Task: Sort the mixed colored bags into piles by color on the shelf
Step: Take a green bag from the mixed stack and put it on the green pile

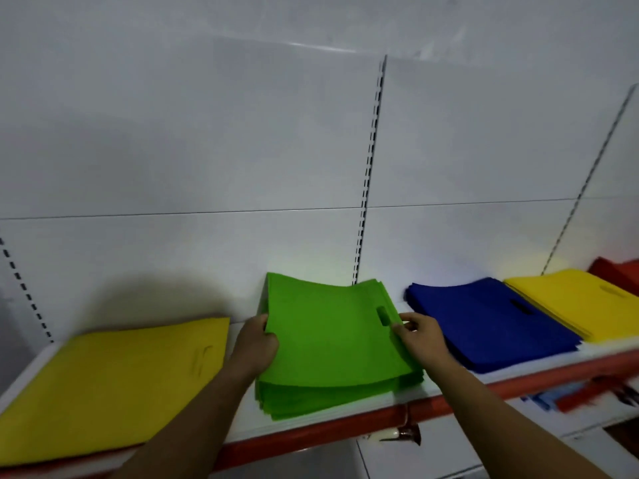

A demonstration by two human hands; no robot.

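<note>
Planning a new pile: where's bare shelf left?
Narrow gap between left yellow pile and green pile, left hand in it; slimmer gap between green and blue pile, right hand there. Crowded: blue, right yellow pile and red pile abut.

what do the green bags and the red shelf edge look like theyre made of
Green bags: probably non-woven fabric, matte; no shine, and the top one sags in a soft curve, with a punched handle slot. Red shelf edge: smooth-looking painted metal or plastic; which one cannot be told from here.
</note>
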